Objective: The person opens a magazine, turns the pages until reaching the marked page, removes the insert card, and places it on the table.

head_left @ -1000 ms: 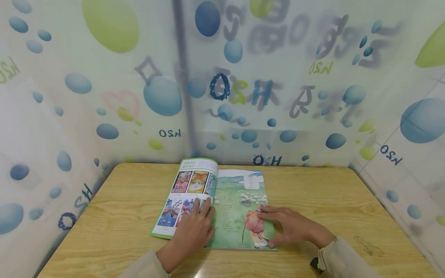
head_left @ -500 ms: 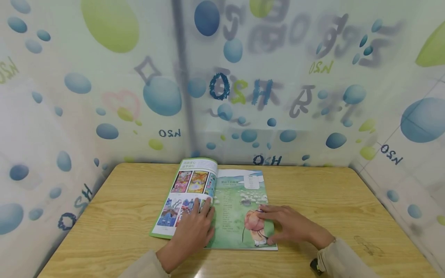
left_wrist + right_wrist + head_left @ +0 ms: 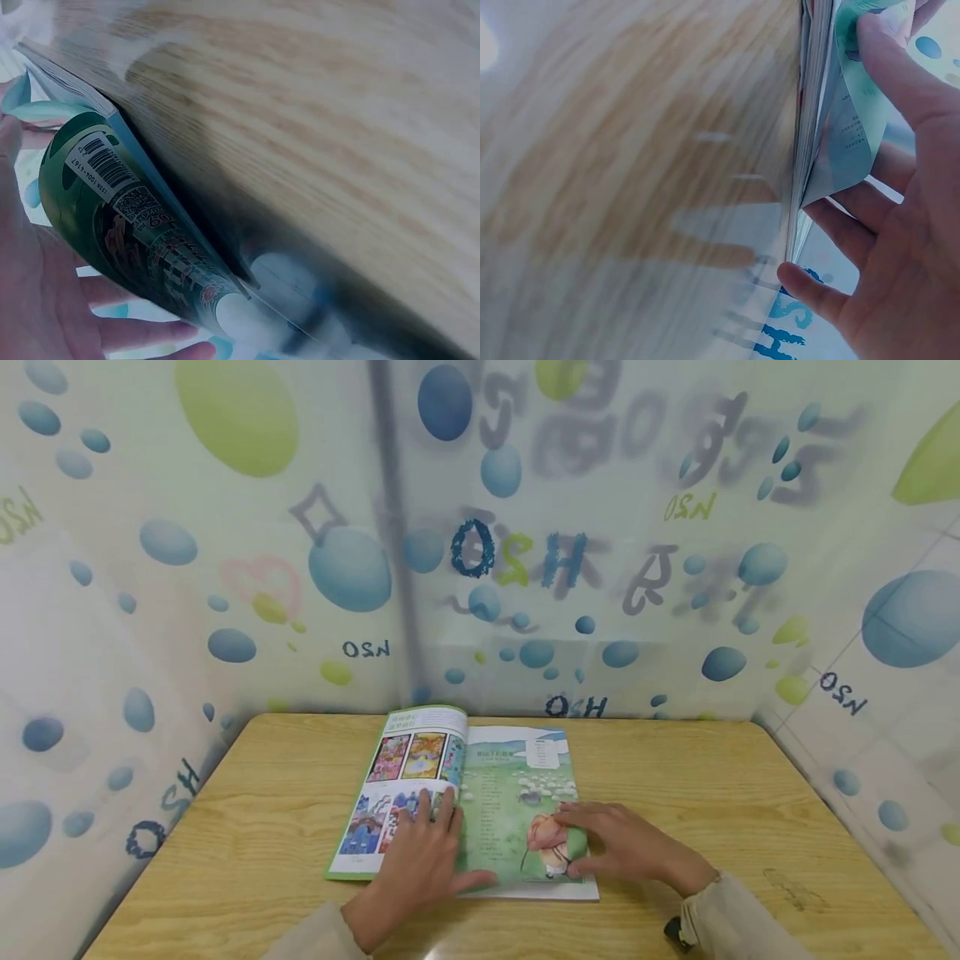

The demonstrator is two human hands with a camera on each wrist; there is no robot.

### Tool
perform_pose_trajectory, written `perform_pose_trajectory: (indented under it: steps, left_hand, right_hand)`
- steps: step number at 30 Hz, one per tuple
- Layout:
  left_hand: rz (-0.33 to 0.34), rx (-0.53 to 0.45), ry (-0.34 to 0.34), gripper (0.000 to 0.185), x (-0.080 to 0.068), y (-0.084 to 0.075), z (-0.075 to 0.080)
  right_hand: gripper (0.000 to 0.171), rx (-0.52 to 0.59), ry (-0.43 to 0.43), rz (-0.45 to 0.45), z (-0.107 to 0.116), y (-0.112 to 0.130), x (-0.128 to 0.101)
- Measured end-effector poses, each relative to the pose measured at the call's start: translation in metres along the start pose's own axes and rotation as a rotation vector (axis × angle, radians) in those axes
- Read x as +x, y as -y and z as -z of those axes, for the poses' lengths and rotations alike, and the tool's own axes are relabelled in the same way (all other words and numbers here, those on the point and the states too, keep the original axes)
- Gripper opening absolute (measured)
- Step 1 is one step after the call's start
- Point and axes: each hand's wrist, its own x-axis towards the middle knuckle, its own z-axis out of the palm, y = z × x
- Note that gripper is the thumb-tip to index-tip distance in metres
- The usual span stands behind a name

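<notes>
An open picture book (image 3: 420, 760) lies on the wooden table (image 3: 712, 777). My left hand (image 3: 429, 847) presses flat on the left page by the spine, thumb spread right onto the green right page (image 3: 510, 793). My right hand (image 3: 583, 847) pinches that page's lower part, which buckles up. In the right wrist view the thumb lies on top of the lifted page (image 3: 851, 127) and the fingers (image 3: 810, 289) curl under it. The left wrist view shows my palm (image 3: 30, 300) beside the book's curved green cover with a barcode (image 3: 105, 202).
A sheet printed with blue and green bubbles (image 3: 352, 568) walls the table at the back and both sides. Bare wood (image 3: 247, 827) lies left and right of the book. A dark scuff (image 3: 795, 889) marks the table near the right sleeve (image 3: 742, 927).
The right hand has drawn the lower right page up and leftward, so it buckles. The left thumb has spread out to the right across the book's bottom edge.
</notes>
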Motion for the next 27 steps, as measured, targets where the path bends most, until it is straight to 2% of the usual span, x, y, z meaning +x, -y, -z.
perform_pose_trajectory:
  steps: [5, 11, 20, 23, 27]
  left_hand:
    - [0.002, -0.004, 0.017, 0.115, 0.0, -0.002, 0.001]
    - [-0.001, 0.016, 0.043, 0.118, 0.0, -0.003, 0.002]
    - [-0.001, -0.025, 0.093, 0.108, 0.0, 0.0, 0.005]
    - [-0.002, -0.038, 0.091, 0.103, 0.0, 0.001, 0.006]
    - [-0.01, -0.05, 0.074, 0.096, 0.001, 0.003, 0.008]
  right_hand:
    - [0.077, 0.024, -0.015, -0.002, -0.002, 0.0, 0.002]
    - [0.075, 0.044, -0.016, -0.011, -0.001, 0.001, 0.002]
    - [0.08, 0.043, -0.029, 0.008, 0.002, -0.002, 0.001]
    - [0.081, 0.082, -0.033, -0.014, 0.008, -0.005, -0.002]
    - [0.071, 0.169, -0.048, -0.07, 0.019, -0.006, -0.005]
